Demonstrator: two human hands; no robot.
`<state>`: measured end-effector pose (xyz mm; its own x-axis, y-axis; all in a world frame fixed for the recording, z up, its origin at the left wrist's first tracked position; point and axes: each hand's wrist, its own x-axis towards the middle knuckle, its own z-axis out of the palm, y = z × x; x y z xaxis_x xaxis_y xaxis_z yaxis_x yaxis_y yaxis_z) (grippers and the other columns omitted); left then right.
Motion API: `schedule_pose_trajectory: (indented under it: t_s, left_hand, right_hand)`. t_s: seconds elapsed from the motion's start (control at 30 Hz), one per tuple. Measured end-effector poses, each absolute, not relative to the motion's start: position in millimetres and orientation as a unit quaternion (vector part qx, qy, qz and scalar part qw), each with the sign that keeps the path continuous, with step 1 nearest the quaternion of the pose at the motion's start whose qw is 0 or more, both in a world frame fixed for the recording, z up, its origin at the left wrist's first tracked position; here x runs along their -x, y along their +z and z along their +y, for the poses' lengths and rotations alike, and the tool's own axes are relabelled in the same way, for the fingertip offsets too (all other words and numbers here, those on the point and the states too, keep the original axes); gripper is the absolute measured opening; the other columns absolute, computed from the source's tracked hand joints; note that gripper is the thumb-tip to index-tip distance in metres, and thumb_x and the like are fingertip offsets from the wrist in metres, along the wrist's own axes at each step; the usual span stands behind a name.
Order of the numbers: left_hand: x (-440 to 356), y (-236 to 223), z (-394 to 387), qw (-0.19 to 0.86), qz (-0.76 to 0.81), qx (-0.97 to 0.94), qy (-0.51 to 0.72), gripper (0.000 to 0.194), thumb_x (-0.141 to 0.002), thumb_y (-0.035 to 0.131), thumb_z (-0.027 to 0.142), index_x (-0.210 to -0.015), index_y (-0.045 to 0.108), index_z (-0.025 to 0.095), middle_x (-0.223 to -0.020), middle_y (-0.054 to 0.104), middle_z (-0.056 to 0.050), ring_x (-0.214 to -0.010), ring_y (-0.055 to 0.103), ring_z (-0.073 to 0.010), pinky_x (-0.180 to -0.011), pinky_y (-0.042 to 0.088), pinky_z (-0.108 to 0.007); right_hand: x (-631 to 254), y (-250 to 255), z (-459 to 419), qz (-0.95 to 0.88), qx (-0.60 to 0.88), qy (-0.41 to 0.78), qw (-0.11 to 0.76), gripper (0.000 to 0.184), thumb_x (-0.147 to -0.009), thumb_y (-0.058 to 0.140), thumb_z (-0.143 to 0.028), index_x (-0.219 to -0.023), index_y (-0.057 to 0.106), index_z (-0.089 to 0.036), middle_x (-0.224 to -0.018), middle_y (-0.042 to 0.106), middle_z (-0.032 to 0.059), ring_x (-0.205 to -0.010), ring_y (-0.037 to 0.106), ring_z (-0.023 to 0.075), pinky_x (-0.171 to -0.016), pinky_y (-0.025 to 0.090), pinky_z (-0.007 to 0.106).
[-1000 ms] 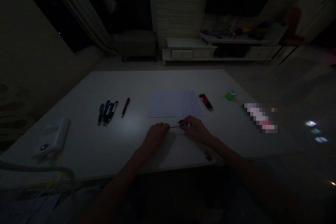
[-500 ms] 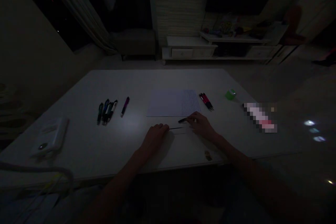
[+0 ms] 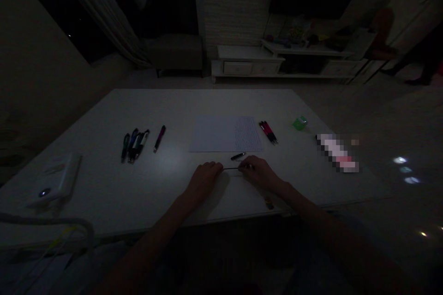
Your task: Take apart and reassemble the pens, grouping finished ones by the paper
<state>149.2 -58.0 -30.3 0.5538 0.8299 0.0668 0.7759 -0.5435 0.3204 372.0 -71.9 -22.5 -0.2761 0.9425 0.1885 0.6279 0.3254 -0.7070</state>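
Observation:
A thin dark rod, which looks like a pen refill (image 3: 231, 168), stretches between my two hands just above the table. My left hand (image 3: 205, 176) is closed, pinching the rod's left end. At the other end, the fingertips of my right hand (image 3: 258, 171) are closed on it; a small part may be hidden inside them. Just beyond the rod lies a short black pen barrel (image 3: 238, 156), apart from both hands. Behind the barrel is a white sheet of paper (image 3: 214, 134), its right part covered with handwriting.
Several pens (image 3: 134, 145) lie grouped at left, with one purple-black pen (image 3: 159, 138) beside them. Right of the paper are red-black pens (image 3: 268, 132), a green container (image 3: 300, 123) and a blurred-out object (image 3: 337, 153). A white box (image 3: 57, 177) stands on the table's left. A small dark piece (image 3: 269, 203) lies near the front edge.
My right hand has let go of the black barrel, leaving it near the paper, and moved down and left to the rod's right end. My left hand keeps its hold.

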Motion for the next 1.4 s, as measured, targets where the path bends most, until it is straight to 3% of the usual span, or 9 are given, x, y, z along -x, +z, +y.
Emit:
schedule_pose_trajectory:
  t_s: [0.27, 0.47, 0.8, 0.97, 1.1, 1.23, 1.4]
  left_hand:
    - [-138.4, -30.7, -54.9, 0.122, 0.489, -0.855, 0.120, 0.021, -0.091, 0.035, 0.026, -0.094, 0.055, 0.019, -0.088, 0.060, -0.005, -0.081, 0.054, -0.0175, -0.071, 0.038, -0.030]
    - [-143.8, -39.4, -60.0, 0.144, 0.459, -0.857, 0.186, 0.017, -0.086, 0.047, 0.021, -0.097, 0.059, 0.019, -0.093, 0.059, -0.006, -0.089, 0.052, -0.0183, -0.079, 0.040, -0.031]
    - [-163.7, -51.1, -58.4, 0.115, 0.394, -0.883, 0.229, 0.034, -0.086, 0.040, 0.012, -0.115, 0.056, 0.021, -0.106, 0.054, -0.007, -0.099, 0.047, -0.0188, -0.087, 0.040, -0.034]
    - [-142.2, -36.9, -51.2, 0.120, 0.423, -0.856, 0.273, 0.025, -0.085, 0.046, 0.020, -0.106, 0.060, 0.021, -0.104, 0.059, -0.007, -0.100, 0.051, -0.0192, -0.089, 0.041, -0.036]
    - [-88.6, -18.9, -40.9, 0.120, 0.536, -0.786, 0.284, 0.016, -0.082, 0.048, 0.028, -0.087, 0.062, 0.020, -0.091, 0.064, -0.005, -0.084, 0.058, -0.0175, -0.079, 0.046, -0.031]
    - [-34.9, -13.3, -37.1, 0.106, 0.625, -0.751, 0.185, 0.014, -0.076, 0.050, 0.027, -0.076, 0.062, 0.020, -0.081, 0.066, -0.003, -0.075, 0.061, -0.0196, -0.072, 0.045, -0.032]
    - [-19.0, -17.7, -42.4, 0.092, 0.637, -0.746, 0.174, 0.017, -0.076, 0.049, 0.028, -0.080, 0.063, 0.020, -0.085, 0.067, -0.004, -0.079, 0.061, -0.0202, -0.076, 0.045, -0.032]
  right_hand:
    - [-391.2, -33.2, -68.5, -0.752, 0.552, 0.207, 0.295, 0.006, -0.077, 0.058, -0.022, -0.079, 0.062, -0.018, -0.077, 0.061, 0.0035, -0.074, 0.054, 0.0151, -0.070, 0.043, 0.028]
    - [-391.5, -45.1, -64.4, -0.762, 0.546, 0.175, 0.300, 0.007, -0.077, 0.057, -0.021, -0.080, 0.063, -0.018, -0.082, 0.060, 0.0042, -0.083, 0.053, 0.0164, -0.077, 0.042, 0.029]
    - [-418.1, -35.8, -54.8, -0.724, 0.591, 0.107, 0.339, 0.010, -0.078, 0.054, -0.023, -0.079, 0.062, -0.018, -0.077, 0.061, 0.0042, -0.072, 0.055, 0.0154, -0.071, 0.043, 0.028]
    - [-449.4, -31.8, -49.7, -0.720, 0.642, 0.118, 0.234, 0.012, -0.076, 0.053, -0.022, -0.079, 0.065, -0.017, -0.079, 0.064, 0.0055, -0.072, 0.059, 0.0158, -0.069, 0.043, 0.026]
    - [-483.9, -30.0, -53.1, -0.705, 0.684, 0.105, 0.157, 0.015, -0.075, 0.053, -0.019, -0.082, 0.066, -0.016, -0.085, 0.067, 0.0077, -0.078, 0.061, 0.0169, -0.072, 0.043, 0.025]
    - [-515.3, -30.1, -60.1, -0.666, 0.729, 0.098, 0.123, 0.017, -0.073, 0.052, -0.016, -0.082, 0.067, -0.016, -0.085, 0.068, 0.0070, -0.079, 0.063, 0.0172, -0.073, 0.043, 0.025]
    - [-518.2, -31.1, -63.4, -0.655, 0.743, 0.075, 0.114, 0.016, -0.075, 0.054, -0.021, -0.082, 0.068, -0.016, -0.085, 0.068, 0.0079, -0.082, 0.062, 0.0200, -0.074, 0.042, 0.028]
